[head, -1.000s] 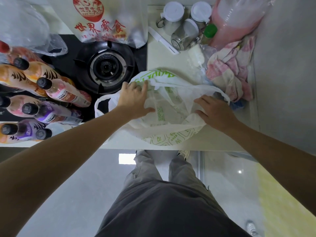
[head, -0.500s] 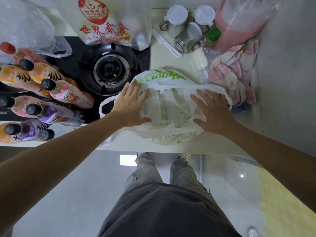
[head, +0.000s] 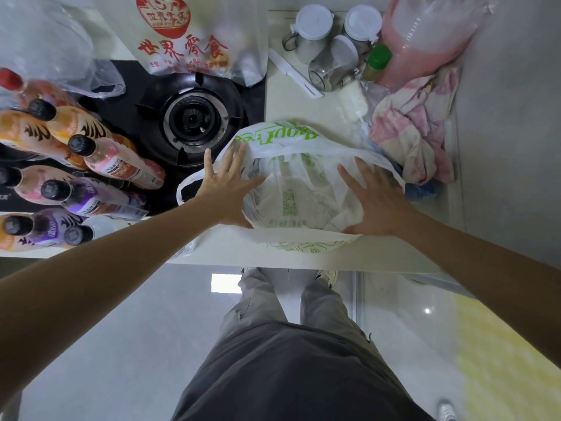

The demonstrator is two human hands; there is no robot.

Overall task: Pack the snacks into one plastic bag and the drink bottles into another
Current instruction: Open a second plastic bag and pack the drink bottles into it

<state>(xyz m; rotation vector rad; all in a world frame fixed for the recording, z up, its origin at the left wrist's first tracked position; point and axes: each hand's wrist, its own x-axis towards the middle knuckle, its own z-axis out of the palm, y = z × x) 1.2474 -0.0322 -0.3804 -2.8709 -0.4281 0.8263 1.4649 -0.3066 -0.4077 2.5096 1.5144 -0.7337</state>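
- A thin white plastic bag with green print lies at the centre of the frame on the pale counter, close to the counter's near edge.
- The left hand lies flat on the left side of this bag, fingers straight and spread wide, gripping nothing.
- The right hand lies flat on the right side of the bag, fingers likewise straight and spread, palm down.
- One loop handle of the bag projects to the left, over the edge of the black gas hob.
- Whether the bag holds anything cannot be told through the film.
- A cluster of plastic drink bottles with dark caps and orange, pink and purple labels stands at the left of the frame, well apart from the green-printed bag.
- A translucent white plastic bag with red Chinese characters and a red round logo sits at the upper centre, behind the hob burner.
- A crumpled clear plastic bag lies at the upper left.
- At the upper right stand metal jars with white lids, a green-capped bottle and a large pink container.
- A pink-and-white crumpled cloth lies just right of the green-printed bag.
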